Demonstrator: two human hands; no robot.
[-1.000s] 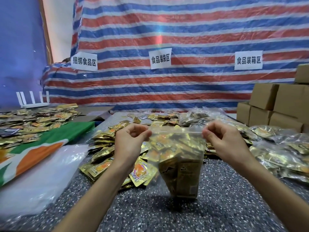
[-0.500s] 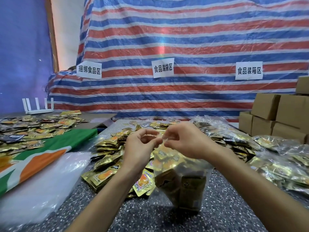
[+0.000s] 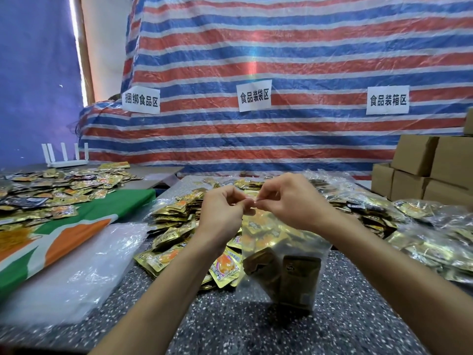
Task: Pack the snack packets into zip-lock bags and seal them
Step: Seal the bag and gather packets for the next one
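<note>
A clear zip-lock bag (image 3: 286,267) filled with gold snack packets hangs upright over the speckled table (image 3: 256,326). My left hand (image 3: 222,213) and my right hand (image 3: 289,201) meet at the bag's top edge, and both pinch the zip strip between thumb and fingertips, almost touching each other. A heap of loose gold and orange snack packets (image 3: 176,234) lies on the table just behind and left of the bag.
Filled clear bags (image 3: 435,231) pile up at the right, with brown cardboard boxes (image 3: 425,170) behind them. A stack of empty clear bags (image 3: 76,267) lies at the left beside a green and orange cloth (image 3: 64,231). More packets (image 3: 58,188) cover the left table near a white router (image 3: 66,156).
My right hand has slid left along the bag's top from its right corner until it meets my left hand. The bag has tilted and its top has bunched together.
</note>
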